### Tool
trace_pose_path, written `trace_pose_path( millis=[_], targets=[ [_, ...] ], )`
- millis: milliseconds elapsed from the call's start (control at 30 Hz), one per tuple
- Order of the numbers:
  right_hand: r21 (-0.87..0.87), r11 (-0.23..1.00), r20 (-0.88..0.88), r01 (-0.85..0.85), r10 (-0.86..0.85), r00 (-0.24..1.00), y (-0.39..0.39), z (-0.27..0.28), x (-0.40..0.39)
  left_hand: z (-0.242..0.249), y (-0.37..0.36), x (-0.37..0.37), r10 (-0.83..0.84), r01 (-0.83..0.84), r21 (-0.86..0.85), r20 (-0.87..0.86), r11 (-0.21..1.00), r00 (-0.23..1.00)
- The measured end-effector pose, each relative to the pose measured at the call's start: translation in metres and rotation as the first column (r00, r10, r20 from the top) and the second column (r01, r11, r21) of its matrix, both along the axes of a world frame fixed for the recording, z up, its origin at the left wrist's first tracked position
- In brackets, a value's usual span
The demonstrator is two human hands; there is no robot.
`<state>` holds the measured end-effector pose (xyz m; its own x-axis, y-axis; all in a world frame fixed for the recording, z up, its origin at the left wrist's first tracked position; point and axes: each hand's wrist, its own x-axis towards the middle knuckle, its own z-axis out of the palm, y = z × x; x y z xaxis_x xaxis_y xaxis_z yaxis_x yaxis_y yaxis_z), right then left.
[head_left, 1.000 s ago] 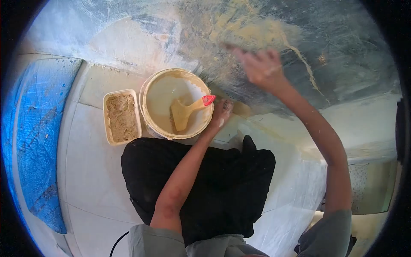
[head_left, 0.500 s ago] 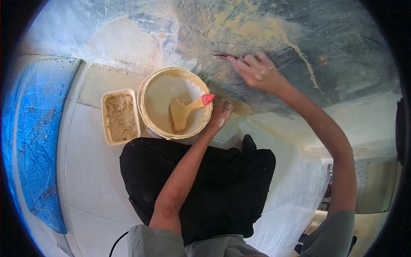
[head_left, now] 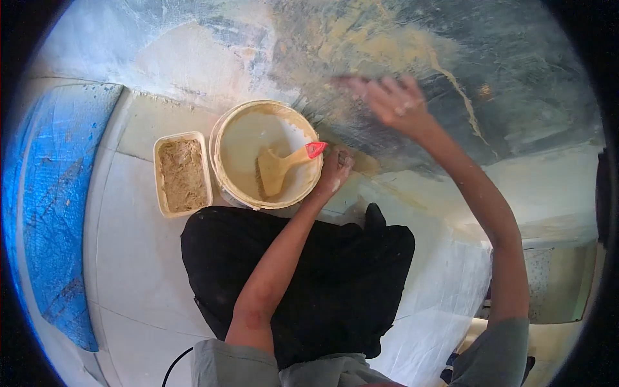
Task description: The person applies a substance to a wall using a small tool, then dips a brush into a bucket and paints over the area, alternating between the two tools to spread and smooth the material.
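A thin dark reddish tool (head_left: 349, 82), blurred by motion, is held in my right hand (head_left: 396, 105) against or close to the patchy grey and tan wall (head_left: 309, 45). My left hand (head_left: 337, 169) is beside the right rim of the round bucket (head_left: 221, 174), its fingers curled; what they hold, if anything, is hidden. Inside the bucket, which has pale liquid in it, rests a wide yellow brush (head_left: 276, 173) with a red handle tip. Left of the bucket stands a rectangular tub (head_left: 158, 188) of tan, lumpy paste (head_left: 182, 175).
Blue plastic sheeting (head_left: 58, 219) lies along the left side. Pale tiles (head_left: 142, 258) form the floor. Black cloth (head_left: 309, 277) covers my lap, close to the bucket and the tub. A raised tan streak (head_left: 461, 95) runs down the wall at the right.
My right hand has shifted slightly to the right along the wall with the thin tool and is more blurred. My left hand has barely moved.
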<state>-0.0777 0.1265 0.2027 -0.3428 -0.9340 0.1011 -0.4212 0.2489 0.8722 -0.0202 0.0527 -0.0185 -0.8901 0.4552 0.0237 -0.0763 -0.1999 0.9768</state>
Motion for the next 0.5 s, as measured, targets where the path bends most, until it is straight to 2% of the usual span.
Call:
trace_pose_path(
  millis=[33, 100, 133, 200, 233, 300, 333, 400, 500],
  targets=[
    [-0.003, 1.0, 0.01, -0.001, 0.001, 1.0, -0.004, -0.001, 0.002, -0.001, 0.0, 0.003, 0.029, -0.029, 0.005, -0.02, 1.0, 0.999],
    [-0.111, 0.976, -0.013, 0.189, -0.192, 0.981, -0.011, 0.005, 0.007, -0.001, 0.0, 0.004, 0.014, -0.014, -0.013, -0.001, 1.0, 1.0],
    [-0.11, 0.975, -0.019, 0.19, -0.194, 0.981, -0.008, 0.004, 0.005, 0.002, -0.002, 0.0, 0.003, -0.003, -0.035, 0.001, 0.999, 1.0],
    [0.068, 0.996, 0.039, 0.066, -0.068, 0.997, -0.004, -0.004, 0.001, 0.008, -0.005, 0.003, -0.011, 0.011, -0.064, 0.0, 0.998, 1.0],
    [0.066, 0.996, 0.04, 0.066, -0.068, 0.997, -0.007, 0.0, 0.003, 0.009, -0.006, 0.003, -0.018, 0.018, -0.085, 0.003, 0.996, 1.0],
    [-0.113, 0.964, -0.086, 0.242, -0.252, 0.964, -0.015, 0.016, 0.008, 0.005, -0.004, 0.004, 0.014, -0.014, -0.035, 0.017, 0.999, 1.0],
    [-0.108, 0.964, -0.088, 0.241, -0.251, 0.964, -0.01, 0.005, 0.007, 0.004, -0.002, 0.003, 0.044, -0.044, 0.012, 0.019, 0.999, 0.999],
    [-0.03, 0.997, 0.039, 0.069, -0.068, 0.997, 0.004, -0.031, 0.006, 0.0, 0.0, 0.001, 0.035, -0.035, 0.021, -0.005, 0.999, 0.999],
    [-0.088, 0.983, -0.001, 0.161, -0.161, 0.987, -0.009, 0.012, 0.006, 0.003, -0.004, 0.003, 0.032, -0.032, 0.011, -0.035, 0.999, 0.999]
  ],
)
